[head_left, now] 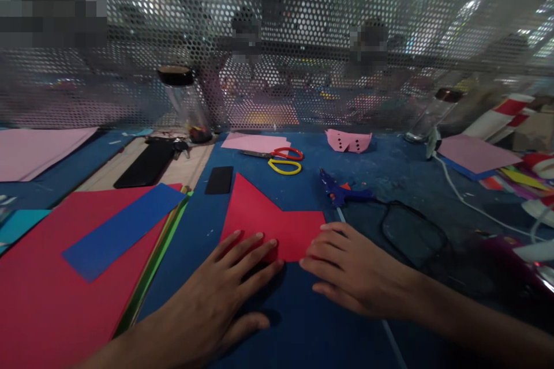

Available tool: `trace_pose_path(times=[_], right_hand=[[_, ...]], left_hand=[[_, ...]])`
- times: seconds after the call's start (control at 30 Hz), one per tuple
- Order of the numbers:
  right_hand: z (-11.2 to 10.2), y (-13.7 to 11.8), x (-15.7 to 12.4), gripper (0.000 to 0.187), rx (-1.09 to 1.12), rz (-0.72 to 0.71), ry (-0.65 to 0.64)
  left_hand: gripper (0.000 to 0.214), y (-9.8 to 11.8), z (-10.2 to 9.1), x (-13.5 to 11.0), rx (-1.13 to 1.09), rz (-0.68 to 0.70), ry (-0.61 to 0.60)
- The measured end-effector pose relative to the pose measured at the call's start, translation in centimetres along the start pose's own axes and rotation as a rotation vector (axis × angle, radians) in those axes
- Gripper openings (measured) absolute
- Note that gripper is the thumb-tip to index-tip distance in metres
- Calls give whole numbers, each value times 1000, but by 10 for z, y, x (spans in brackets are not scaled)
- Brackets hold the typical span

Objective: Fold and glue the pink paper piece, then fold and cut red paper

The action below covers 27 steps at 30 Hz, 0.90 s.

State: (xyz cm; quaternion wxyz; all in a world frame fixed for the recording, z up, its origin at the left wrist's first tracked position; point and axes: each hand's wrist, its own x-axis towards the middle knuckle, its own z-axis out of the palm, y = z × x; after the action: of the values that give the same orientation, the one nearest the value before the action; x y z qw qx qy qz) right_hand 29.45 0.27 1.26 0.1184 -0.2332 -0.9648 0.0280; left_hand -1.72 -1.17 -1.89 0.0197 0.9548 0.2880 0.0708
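Note:
A folded red paper (268,216) lies on the blue table (303,323) in front of me, with a V-shaped notch along its far edge. My left hand (225,291) lies flat with its fingers stretched out, the fingertips pressing on the paper's near left edge. My right hand (346,268) rests palm down at the paper's near right corner, its fingers pointing left and touching the edge. Neither hand holds anything.
A stack of red and green sheets (56,282) with a blue strip (123,228) lies at the left. Scissors (281,158), a blue glue gun (340,190), a folded pink paper piece (348,139), a black phone (147,162) and a jar (186,101) sit further back before a perforated metal screen.

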Motion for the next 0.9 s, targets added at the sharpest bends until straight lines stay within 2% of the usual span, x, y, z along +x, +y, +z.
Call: trace_pose_path(times=[0.17,0.33,0.67,0.9], right_hand=[[10,2,5,30,-7,0,-40],[9,-1,4,30,20,36,-39],[10,0,3,30,99,73,-41],[9,-1,2,31,120,91,-57]], left_hand=[[61,-1,-5,12,-54,-6,11],[55,-4,-8,22,-79,-6,27],[59,-10,-15,10,-49,44,-28],[60,-12,-15,6,-79,36,5]])
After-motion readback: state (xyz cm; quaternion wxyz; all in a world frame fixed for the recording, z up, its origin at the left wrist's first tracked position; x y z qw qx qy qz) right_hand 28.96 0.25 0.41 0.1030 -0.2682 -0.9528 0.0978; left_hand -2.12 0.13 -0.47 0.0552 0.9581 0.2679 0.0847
